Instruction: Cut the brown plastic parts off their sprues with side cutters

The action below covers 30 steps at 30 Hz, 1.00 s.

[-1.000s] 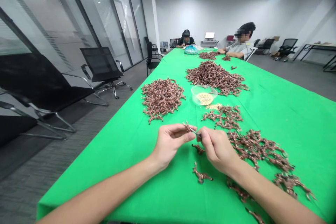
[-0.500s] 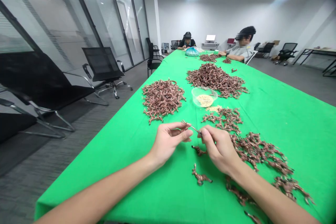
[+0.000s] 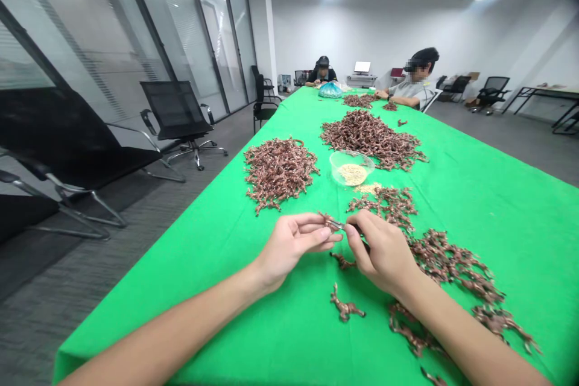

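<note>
Shift: right hand (image 3: 384,251) is moving closer to left hand (image 3: 289,244), and both are sitting lower in the head view.
Left grip: fingertips are pinching a copper-brown moulded figure (image 3: 326,219).
Right grip: fingers are pressing together on a slim metal tool (image 3: 338,226), its tip meeting the figure.
Handling: figure is looking light, stiff and thin-limbed, probably safest held by its body.
Location: figure is hovering between the hands above the green-covered tabletop (image 3: 497,223), near a loose pile of figures (image 3: 446,265).
</note>
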{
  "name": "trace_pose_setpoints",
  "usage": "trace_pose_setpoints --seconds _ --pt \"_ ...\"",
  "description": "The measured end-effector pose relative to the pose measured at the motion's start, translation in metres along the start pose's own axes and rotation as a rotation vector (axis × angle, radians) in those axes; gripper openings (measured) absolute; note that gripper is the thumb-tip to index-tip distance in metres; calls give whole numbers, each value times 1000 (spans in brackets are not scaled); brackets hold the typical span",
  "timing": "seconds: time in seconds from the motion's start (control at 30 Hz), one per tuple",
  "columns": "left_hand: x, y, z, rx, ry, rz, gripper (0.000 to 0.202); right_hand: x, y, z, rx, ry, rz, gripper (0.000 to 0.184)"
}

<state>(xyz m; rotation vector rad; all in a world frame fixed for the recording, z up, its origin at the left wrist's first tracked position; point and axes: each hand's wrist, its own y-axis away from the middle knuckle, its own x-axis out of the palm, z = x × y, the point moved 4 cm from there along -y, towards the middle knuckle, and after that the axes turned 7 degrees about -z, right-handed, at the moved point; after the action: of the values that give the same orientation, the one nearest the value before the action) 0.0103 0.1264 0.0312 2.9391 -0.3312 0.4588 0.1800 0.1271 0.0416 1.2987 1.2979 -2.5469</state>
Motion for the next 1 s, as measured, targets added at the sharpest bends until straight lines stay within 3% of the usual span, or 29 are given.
trace_pose_setpoints --seconds 0.23,0.43,0.63,1.0 --pt "1 1 -2 -33 -22 4 40 -5 -2 3 -138 101 -30 25" --pt "2 3 1 -84 -23 72 36 -12 0 8 -259 214 -99 26" --pt "0 -1 2 -156 95 160 26 -12 1 9 -227 216 -135 28" --pt "-3 -5 11 -10 97 30 33 -2 5 13 -109 168 -150 25"
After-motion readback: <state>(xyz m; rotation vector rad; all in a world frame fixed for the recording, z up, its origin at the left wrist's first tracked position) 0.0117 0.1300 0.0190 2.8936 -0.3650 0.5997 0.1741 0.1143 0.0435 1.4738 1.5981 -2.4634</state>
